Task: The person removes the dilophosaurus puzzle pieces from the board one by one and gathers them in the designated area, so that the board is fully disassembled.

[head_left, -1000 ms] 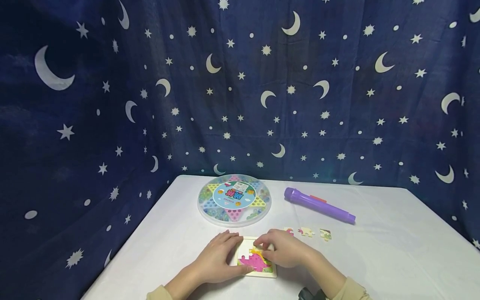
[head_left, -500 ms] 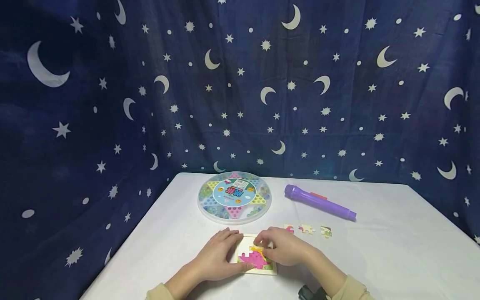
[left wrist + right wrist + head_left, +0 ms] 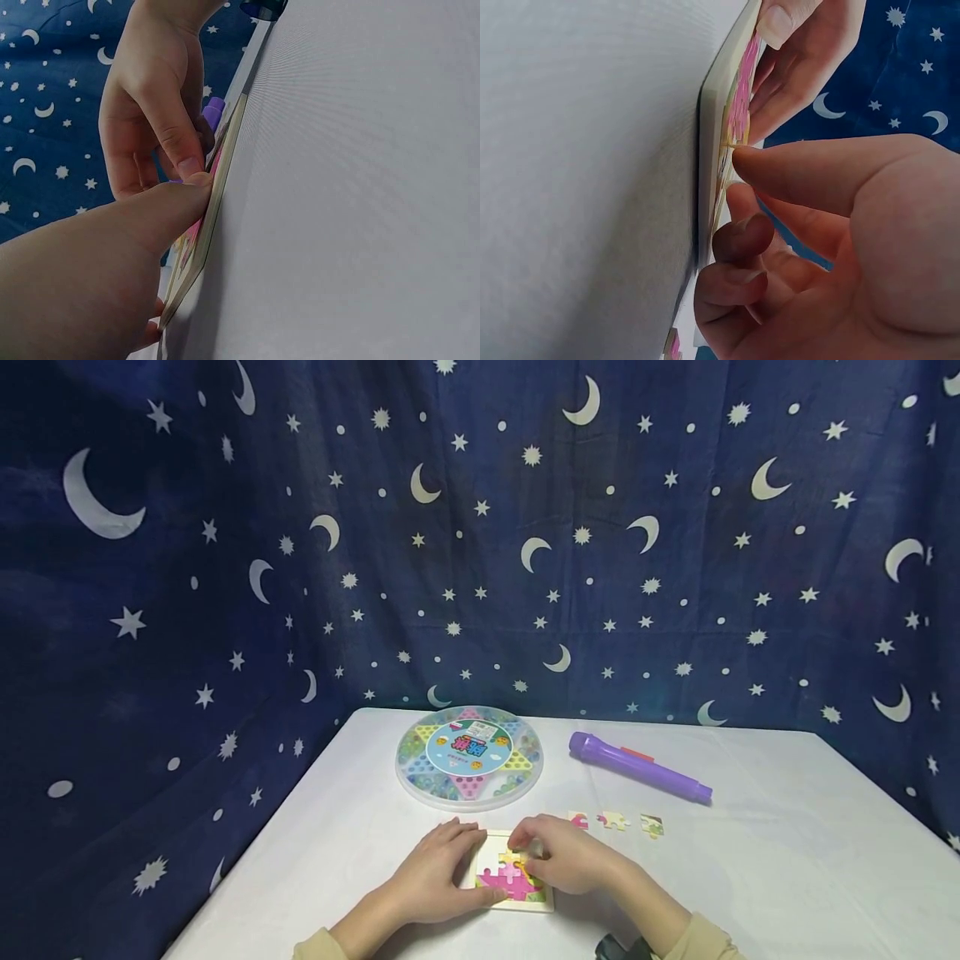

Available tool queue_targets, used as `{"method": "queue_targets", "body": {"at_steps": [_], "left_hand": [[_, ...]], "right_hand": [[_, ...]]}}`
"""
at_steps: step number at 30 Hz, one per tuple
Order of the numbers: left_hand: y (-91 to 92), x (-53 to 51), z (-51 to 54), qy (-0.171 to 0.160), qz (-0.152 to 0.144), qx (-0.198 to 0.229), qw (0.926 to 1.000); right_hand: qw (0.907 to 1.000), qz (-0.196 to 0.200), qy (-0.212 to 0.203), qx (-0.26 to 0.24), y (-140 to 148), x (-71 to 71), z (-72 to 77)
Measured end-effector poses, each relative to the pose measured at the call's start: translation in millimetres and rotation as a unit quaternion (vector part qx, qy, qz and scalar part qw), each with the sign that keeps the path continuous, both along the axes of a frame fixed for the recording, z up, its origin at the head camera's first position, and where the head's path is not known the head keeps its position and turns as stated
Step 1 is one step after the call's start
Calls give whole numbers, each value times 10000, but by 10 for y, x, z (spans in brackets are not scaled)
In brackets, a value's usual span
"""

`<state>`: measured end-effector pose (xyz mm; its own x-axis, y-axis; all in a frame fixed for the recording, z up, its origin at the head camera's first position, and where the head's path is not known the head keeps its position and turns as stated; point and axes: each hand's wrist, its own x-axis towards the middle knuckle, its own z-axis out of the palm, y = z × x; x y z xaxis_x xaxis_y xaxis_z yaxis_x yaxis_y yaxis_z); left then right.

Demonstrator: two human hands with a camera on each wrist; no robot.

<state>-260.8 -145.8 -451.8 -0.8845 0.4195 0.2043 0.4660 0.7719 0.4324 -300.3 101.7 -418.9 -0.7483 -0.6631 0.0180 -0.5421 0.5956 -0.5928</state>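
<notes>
A small square jigsaw puzzle in a pale wooden tray (image 3: 525,907) lies on the table, partly filled with a pink and yellow picture. My left hand (image 3: 442,877) grips it from the left, thumb over the near rim and fingers at the far left corner. Over its right side, my right hand (image 3: 573,856) curls its thumb and index finger at a yellowish puzzle piece (image 3: 512,855). The right wrist view has that hand's thumb (image 3: 780,165) against the pieces, its fingertips hiding most of the contact. White tray floor shows at the upper left.
Several loose puzzle pieces, one being a cream piece (image 3: 613,820), lie beyond the right hand. Farther back are a round Chinese checkers set (image 3: 470,785) and a purple toy microphone (image 3: 637,767). A starry blue curtain (image 3: 480,568) stands behind the white table (image 3: 750,860).
The orange part by the right fingertips has shifted, and a pink patch now shows in that place with yellow above it. The left hand keeps its hold on the tray.
</notes>
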Motion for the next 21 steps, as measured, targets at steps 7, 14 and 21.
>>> {"method": "queue_targets", "body": {"at_steps": [7,14,21], "left_hand": [[5,14,11,-83,40,-3,10000],[5,11,9,3,25,-1,10000],[4,9,3,44,27,-14,10000]], "right_hand": [[9995,15,-165,-250,-5,-12,-24],[9989,50,-165,-425,-3,-10,-30],[9984,48,-210,-520,-4,-9,-28]]}}
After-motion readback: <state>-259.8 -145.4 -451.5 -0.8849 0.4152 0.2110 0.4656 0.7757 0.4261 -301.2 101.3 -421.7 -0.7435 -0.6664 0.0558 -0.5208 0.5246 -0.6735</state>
